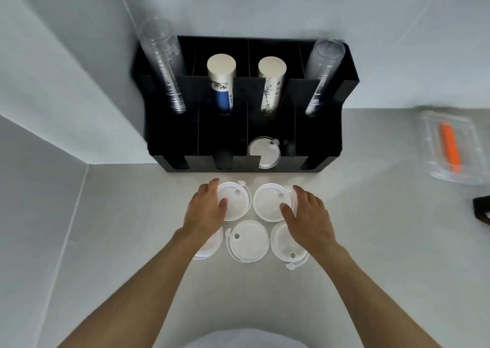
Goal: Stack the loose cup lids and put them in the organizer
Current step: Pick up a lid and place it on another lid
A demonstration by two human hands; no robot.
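Pale grey counter holds five thin white plastic cup lids (248,240) before a black compartmented organizer (322,146); we spread our left hand (206,209) and right hand (309,215), fingers wide, over two light, flexible lids, best gripped by their rims.

Drinks-service counter, café or takeaway type. Black compartmented cup-and-lid organizer (326,146) against pale wall corner, on light grey countertop (371,241). Back slots: stacks of clear plastic cups (163,64), two stacks of printed paper cups (221,82). White sip lids (265,152) in front slot, more loose on counter. Clear clamshell container (450,146) with orange item at right.
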